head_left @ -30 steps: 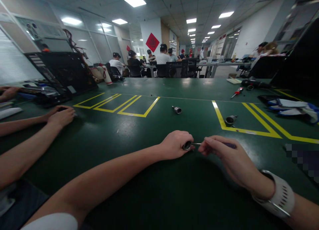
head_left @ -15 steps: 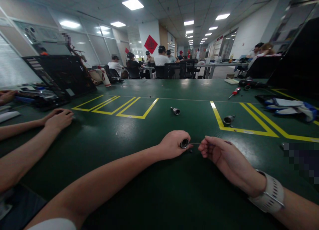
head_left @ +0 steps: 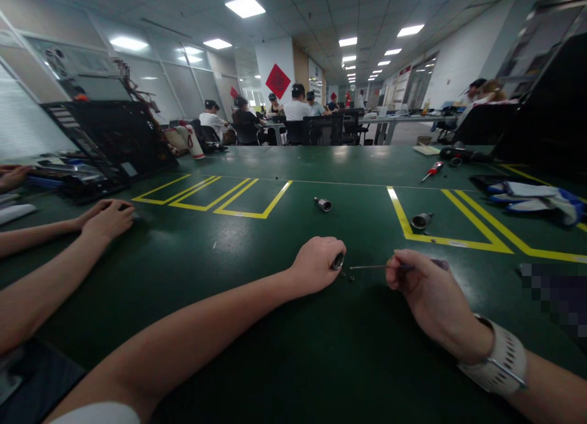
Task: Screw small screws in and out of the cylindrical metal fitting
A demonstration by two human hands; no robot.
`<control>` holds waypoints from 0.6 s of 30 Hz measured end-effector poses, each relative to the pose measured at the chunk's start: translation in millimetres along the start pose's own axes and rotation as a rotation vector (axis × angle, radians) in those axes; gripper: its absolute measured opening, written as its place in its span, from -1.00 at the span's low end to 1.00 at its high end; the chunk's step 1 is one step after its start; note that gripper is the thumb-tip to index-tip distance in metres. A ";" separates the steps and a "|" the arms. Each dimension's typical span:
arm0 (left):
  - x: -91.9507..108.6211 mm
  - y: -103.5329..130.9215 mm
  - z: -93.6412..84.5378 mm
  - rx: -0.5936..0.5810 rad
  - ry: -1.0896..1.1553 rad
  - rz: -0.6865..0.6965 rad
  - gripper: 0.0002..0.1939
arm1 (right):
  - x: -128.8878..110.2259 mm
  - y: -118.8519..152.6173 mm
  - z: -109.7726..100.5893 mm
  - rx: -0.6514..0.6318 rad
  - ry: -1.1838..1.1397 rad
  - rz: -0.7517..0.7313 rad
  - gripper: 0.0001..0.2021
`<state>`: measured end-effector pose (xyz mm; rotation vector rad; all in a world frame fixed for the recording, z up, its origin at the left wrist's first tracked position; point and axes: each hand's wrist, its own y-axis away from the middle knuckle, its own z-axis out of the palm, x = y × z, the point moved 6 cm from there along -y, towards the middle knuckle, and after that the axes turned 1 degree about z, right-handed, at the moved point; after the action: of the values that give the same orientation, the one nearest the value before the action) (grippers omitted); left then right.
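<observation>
My left hand rests on the green table, its fingers wrapped round a metal sleeve whose round open end faces right. Most of that sleeve is hidden in the palm. Pinched in my right hand is a thin screwdriver, its slim shaft pointing left, apart from the sleeve. The dark handle is mostly covered by the hand. Two small dark rings, a nearer one and another, lie just below the sleeve's opening. Farther off, a similar metal part lies on its side.
Another metal part lies inside yellow tape on the right. A red screwdriver and white-blue gloves are beyond it. At left, a co-worker's hands rest on the table, near a black rack.
My right hand has drawn the screwdriver rightward out of the sleeve's opening. My left hand has turned the sleeve slightly. A second small ring now shows on the table.
</observation>
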<state>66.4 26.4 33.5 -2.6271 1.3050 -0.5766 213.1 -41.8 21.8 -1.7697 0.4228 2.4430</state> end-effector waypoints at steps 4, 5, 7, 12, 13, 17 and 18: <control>4.3 -0.2 0.6 -0.047 -0.169 -0.018 -0.94 | -5.4 3.2 2.5 0.001 0.148 -0.077 -0.76; 6.2 -0.3 0.5 -0.053 -0.200 -0.008 -0.93 | -5.3 3.5 3.2 -0.010 0.178 -0.090 -0.76; 10.4 -0.4 0.3 -0.056 -0.254 0.026 -0.91 | -3.5 3.2 3.0 -0.022 0.228 -0.114 -0.76; 19.6 -0.6 1.2 -0.042 -0.407 0.121 -0.87 | 2.5 1.3 0.3 -0.016 0.446 -0.146 -0.76; 21.6 -0.7 1.7 -0.042 -0.431 0.145 -0.87 | 2.2 1.5 1.8 -0.025 0.510 -0.156 -0.74; 28.0 -0.5 2.4 -0.052 -0.492 0.213 -0.89 | -3.7 4.6 14.3 -0.098 0.707 -0.228 -0.74; 28.8 -0.3 2.1 -0.055 -0.500 0.221 -0.89 | -4.6 5.3 17.3 -0.119 0.739 -0.241 -0.75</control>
<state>83.2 3.7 39.4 -2.3915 1.4173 0.1449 197.4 -41.7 32.0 -2.5620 0.0939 1.6196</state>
